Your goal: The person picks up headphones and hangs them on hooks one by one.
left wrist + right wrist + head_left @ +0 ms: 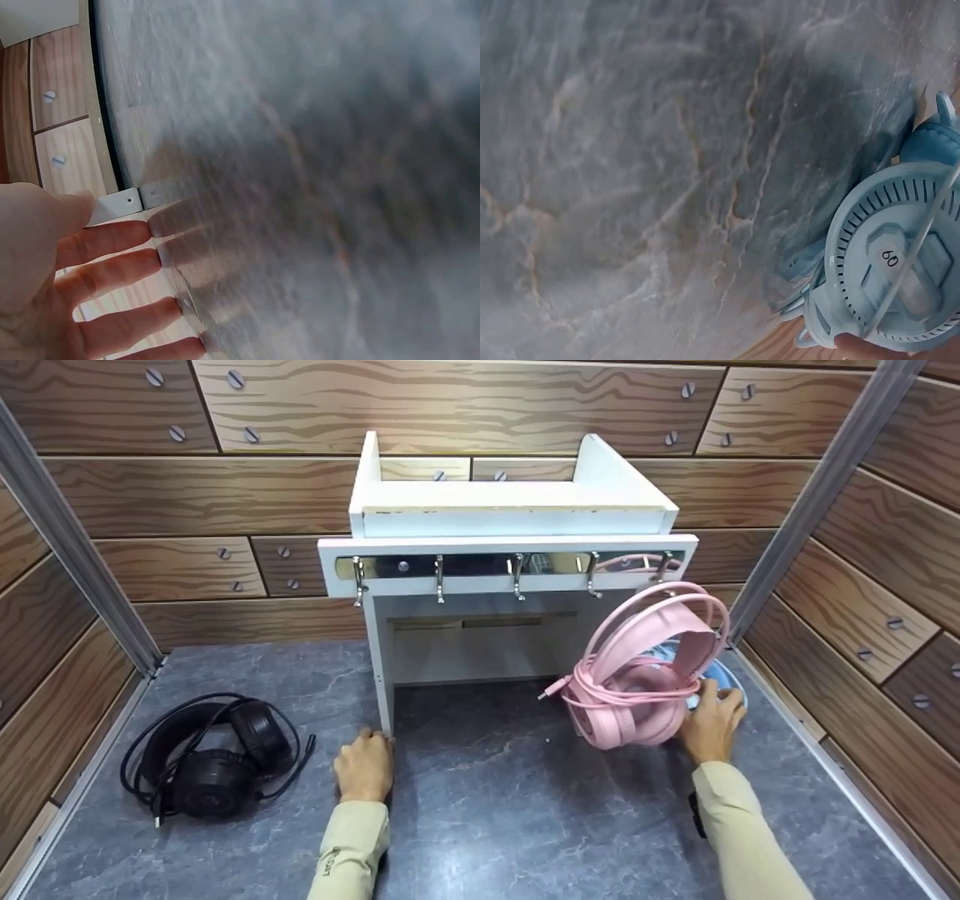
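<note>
Left hand [364, 765] pinching left leg [379, 690] of white rack [510, 495], pink headphones [656, 626] hanging at its right end, right hand [712, 722] gripping blue headphones [889, 259] near right edge of worktop [480, 825]; careless lift could bump pink pair off its hook [664, 564].

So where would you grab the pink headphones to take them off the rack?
Probably the broad ear cups of the pink headphones, cupped from below and front-left. They hang lowest, facing the open side, while the thin hoops sit up at the rightmost hook. The right hand, holding blue headphones, crowds the other side. Mind the cable wound round them.
</note>
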Motion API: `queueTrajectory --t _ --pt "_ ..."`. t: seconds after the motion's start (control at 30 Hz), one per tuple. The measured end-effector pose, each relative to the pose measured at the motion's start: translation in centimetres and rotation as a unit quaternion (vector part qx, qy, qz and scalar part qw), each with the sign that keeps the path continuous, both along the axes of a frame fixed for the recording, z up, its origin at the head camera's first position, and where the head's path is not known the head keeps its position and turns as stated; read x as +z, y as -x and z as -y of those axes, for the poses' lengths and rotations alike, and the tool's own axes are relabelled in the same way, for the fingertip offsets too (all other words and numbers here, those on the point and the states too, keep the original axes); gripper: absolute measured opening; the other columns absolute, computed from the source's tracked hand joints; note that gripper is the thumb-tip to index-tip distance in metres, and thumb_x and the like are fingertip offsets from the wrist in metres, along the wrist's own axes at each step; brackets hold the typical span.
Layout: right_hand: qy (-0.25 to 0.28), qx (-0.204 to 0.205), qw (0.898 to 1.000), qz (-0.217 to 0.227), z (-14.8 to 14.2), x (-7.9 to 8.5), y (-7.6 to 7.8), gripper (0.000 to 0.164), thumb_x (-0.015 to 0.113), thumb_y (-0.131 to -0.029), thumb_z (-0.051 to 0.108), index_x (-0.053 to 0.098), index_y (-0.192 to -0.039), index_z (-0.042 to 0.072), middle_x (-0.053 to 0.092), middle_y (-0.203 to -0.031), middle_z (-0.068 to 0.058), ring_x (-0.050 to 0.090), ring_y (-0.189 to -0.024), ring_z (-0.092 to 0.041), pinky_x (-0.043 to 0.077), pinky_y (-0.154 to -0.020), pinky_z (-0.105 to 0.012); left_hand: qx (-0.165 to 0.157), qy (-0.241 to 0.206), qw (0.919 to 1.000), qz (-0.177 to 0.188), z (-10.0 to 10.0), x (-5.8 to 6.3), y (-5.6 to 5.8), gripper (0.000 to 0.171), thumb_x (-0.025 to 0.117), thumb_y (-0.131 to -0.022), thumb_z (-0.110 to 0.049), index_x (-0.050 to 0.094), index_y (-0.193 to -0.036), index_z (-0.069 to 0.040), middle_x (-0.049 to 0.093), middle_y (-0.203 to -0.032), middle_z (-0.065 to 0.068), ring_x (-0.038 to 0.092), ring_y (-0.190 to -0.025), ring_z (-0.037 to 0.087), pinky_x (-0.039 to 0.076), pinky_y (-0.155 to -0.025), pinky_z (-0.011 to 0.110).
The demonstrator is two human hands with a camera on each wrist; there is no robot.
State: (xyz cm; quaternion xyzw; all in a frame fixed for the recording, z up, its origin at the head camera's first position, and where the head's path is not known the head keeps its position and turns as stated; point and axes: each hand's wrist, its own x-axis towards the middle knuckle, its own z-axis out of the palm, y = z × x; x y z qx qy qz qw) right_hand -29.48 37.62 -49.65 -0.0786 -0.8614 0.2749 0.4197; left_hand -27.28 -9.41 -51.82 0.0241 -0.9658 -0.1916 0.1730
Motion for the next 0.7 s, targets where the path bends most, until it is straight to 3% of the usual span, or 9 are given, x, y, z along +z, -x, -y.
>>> queueTrajectory --t 0.17,0.3,0.43,0.57,0.7 --pt "0.042 -0.013 0.999 -0.01 0.2 -0.2 0.3 0.031 0.067 -0.082 0.001 0.05 -0.106 -0.01 0.039 -0.11 -0.037 0.039 -0.103 -0.06 0.031 -0.093 -0.068 0.001 -0.001 1.0 0.003 0.1 -0.1 0.0 0.023 0.068 -0.096 -0.019 0.071 -0.091 0.004 0.065 -0.089 0.018 0.067 -0.076 0.052 0.054 -0.061 0.06" --pt "0.122 -0.059 0.991 0.011 1.0 -0.1 0.3 0.049 0.071 -0.08 0.007 0.046 -0.117 -0.012 0.037 -0.119 -0.039 0.037 -0.114 -0.06 0.029 -0.1 -0.065 0.001 -0.005 1.0 0.008 0.2 -0.1 0.0 0.022 0.068 -0.095 -0.018 0.071 -0.091 0.003 0.065 -0.09 0.018 0.066 -0.077 0.053 0.054 -0.062 0.061" --pt "0.212 -0.107 0.969 0.061 1.6 0.2 0.2 0.075 0.074 -0.078 0.017 0.034 -0.135 -0.012 0.028 -0.136 -0.038 0.027 -0.128 -0.057 0.027 -0.108 -0.063 0.001 -0.003 1.0 -0.002 0.4 -0.2 -0.3 0.021 0.07 -0.094 -0.017 0.071 -0.09 0.003 0.064 -0.088 0.018 0.066 -0.075 0.053 0.054 -0.06 0.06" --pt "0.291 -0.113 0.941 0.129 1.7 0.7 0.1 0.095 0.074 -0.081 0.026 0.016 -0.148 -0.01 0.014 -0.149 -0.038 0.016 -0.138 -0.057 0.021 -0.114 -0.062 0.003 0.0 0.9999 -0.013 0.3 -0.2 -0.3 0.02 0.071 -0.093 -0.017 0.071 -0.088 0.003 0.064 -0.086 0.018 0.066 -0.073 0.053 0.054 -0.059 0.06" --pt "0.341 -0.106 0.917 0.176 1.2 1.2 -0.1 0.101 0.07 -0.086 0.029 0.004 -0.152 -0.009 0.009 -0.153 -0.04 0.012 -0.141 -0.059 0.014 -0.118 -0.058 0.001 0.001 1.0 -0.006 0.1 0.0 -0.1 0.02 0.07 -0.094 -0.017 0.072 -0.089 0.002 0.063 -0.086 0.018 0.066 -0.074 0.053 0.054 -0.059 0.06"
